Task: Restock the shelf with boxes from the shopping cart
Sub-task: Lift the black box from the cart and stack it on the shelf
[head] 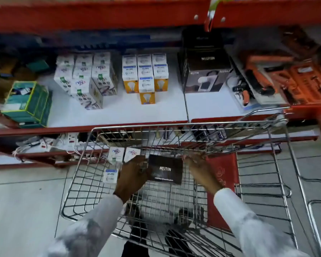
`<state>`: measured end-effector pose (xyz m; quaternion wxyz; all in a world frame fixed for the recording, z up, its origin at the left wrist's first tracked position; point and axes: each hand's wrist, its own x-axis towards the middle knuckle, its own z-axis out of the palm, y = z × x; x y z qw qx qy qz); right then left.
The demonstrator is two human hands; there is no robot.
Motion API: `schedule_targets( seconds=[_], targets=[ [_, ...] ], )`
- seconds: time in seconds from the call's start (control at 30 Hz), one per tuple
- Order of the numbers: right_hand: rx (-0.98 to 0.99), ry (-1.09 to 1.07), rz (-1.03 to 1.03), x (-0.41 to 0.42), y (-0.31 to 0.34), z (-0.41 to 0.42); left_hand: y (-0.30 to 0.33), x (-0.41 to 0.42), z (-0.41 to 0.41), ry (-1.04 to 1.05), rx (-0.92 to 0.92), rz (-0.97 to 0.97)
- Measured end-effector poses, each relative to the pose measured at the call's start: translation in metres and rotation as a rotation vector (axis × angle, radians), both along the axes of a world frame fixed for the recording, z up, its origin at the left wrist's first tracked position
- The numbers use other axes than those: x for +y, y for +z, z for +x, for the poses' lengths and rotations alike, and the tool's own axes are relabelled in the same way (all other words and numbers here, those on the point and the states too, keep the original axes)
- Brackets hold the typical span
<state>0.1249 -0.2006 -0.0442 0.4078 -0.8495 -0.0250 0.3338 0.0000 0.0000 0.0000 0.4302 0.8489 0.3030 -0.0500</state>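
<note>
A black box marked NEUTON sits in the wire shopping cart, held between both hands. My left hand grips its left side and my right hand presses its right side. Two small white boxes and a third white box lie in the cart to the left of my left hand. On the white shelf above stand matching black NEUTON boxes, stacked at the right.
White bulb boxes and yellow-and-white bulb boxes stand on the shelf. A green box sits at its left end, orange tool cases at the right. A red panel leans inside the cart.
</note>
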Motion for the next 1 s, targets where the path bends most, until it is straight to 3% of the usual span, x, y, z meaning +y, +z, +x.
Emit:
schedule_targets(
  seconds=[0.13, 0.23, 0.43, 0.63, 1.0],
  targets=[
    [0.421, -0.238, 0.061, 0.004, -0.047, 0.007, -0.057, 0.004, 0.01, 0.267, 0.198, -0.279],
    [0.534, -0.317, 0.074, 0.006, -0.075, 0.0, -0.108, 0.011, 0.011, 0.434, 0.269, -0.435],
    [0.637, -0.385, 0.129, 0.007, -0.092, -0.004, -0.107, -0.006, 0.023, 0.531, 0.256, -0.552],
    [0.557, -0.347, 0.188, -0.003, -0.051, 0.002, -0.083, -0.008, 0.016, 0.551, 0.235, -0.51],
    [0.155, -0.218, 0.34, -0.019, 0.113, 0.045, 0.076, -0.002, 0.022, 0.451, -0.225, -0.365]
  ],
)
